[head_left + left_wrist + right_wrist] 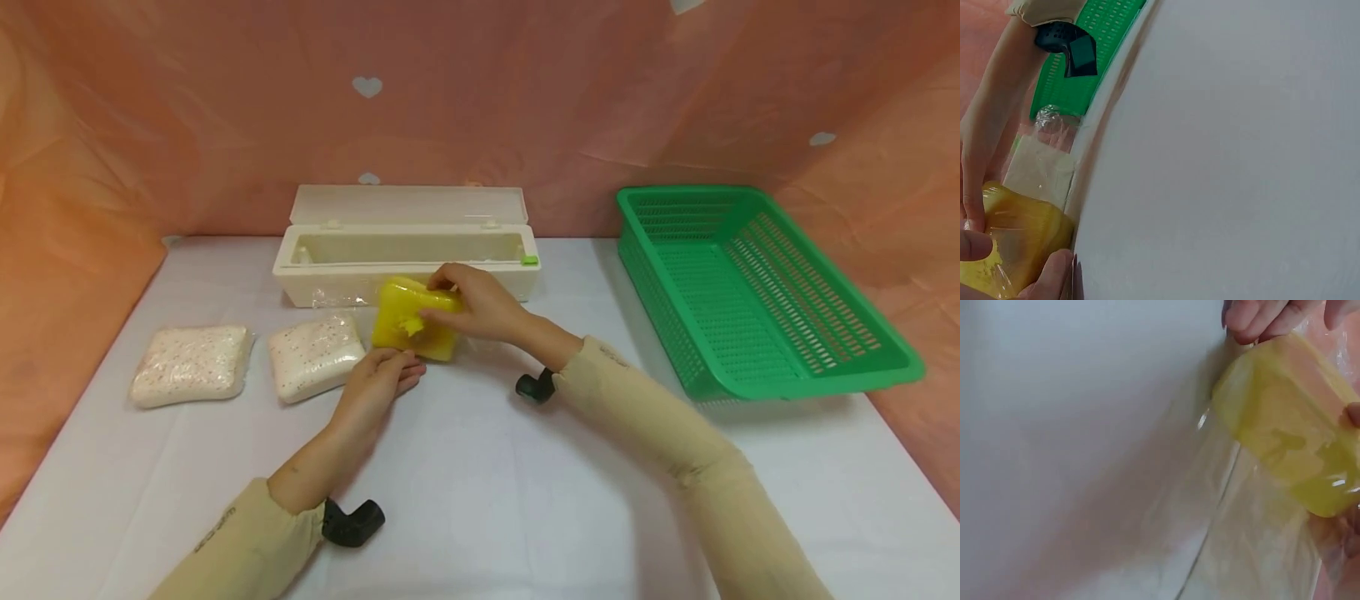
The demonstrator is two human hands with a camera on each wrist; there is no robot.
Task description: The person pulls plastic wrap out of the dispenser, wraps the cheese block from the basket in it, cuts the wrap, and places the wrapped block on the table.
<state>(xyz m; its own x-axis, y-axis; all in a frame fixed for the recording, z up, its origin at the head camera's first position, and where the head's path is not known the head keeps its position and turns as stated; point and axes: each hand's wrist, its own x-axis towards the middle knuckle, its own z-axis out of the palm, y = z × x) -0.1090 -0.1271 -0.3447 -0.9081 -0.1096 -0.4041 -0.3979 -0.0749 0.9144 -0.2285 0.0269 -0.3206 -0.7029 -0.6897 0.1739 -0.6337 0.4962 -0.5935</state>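
A yellow pillow-shaped block (396,312) in shiny clear film stands tilted up in front of the white film dispenser box (300,287). My right hand (480,304) grips its upper right part, thumb on the near face and fingers over the top edge. Below, my left hand (377,379) holds the near edge, fingers beneath it; its thumb (975,245) shows against the block in the left wrist view. Clear film (1260,544) hangs beside the block (1272,431) in the right wrist view. A small yellow raised bit sits mid-face.
Two speckled white blocks in clear film lie to the left, one (191,367) farther out and one (315,354) next to my left hand. The dispenser's lid (408,204) stands raised. At the right is a green perforated basket (772,390). An orange curtain (480,100) hangs behind the table.
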